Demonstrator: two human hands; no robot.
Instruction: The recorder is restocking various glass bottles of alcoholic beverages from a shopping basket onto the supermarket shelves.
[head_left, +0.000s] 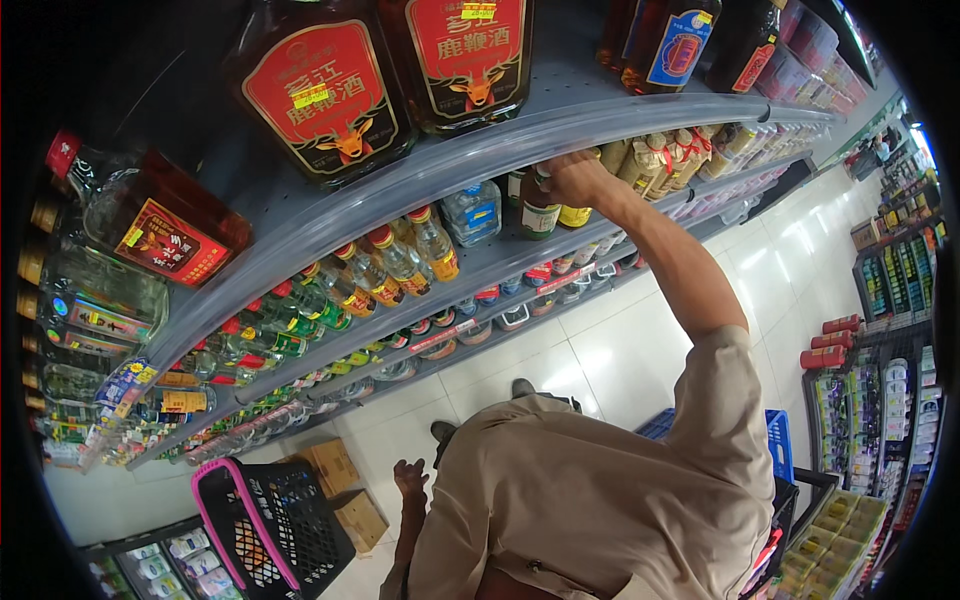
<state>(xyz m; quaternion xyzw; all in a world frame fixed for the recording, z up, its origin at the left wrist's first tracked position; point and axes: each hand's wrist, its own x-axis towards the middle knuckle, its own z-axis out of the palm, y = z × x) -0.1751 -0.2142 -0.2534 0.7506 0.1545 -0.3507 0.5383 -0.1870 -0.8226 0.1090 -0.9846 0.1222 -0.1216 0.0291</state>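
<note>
My right hand (581, 180) reaches under the clear plastic front rail of the upper shelf. Its fingers are closed around the upper part of a dark brown bottle (539, 214) with a white and green label, which stands on the shelf below. A bottle with a yellow label (574, 217) is just beside it, partly behind my wrist. To the left sits a squat clear bottle (472, 214) with a blue label. My left hand (411, 478) hangs low by my side, fingers loosely bent and apart, with nothing visible in it.
Large red-labelled liquor bottles (319, 97) line the upper shelf, behind the curved rail (420, 169). Small yellow-labelled bottles (390, 262) stand below. On my left are a black basket with a pink handle (300, 517) and cardboard boxes (360, 517); a blue crate (780, 442) is on my right.
</note>
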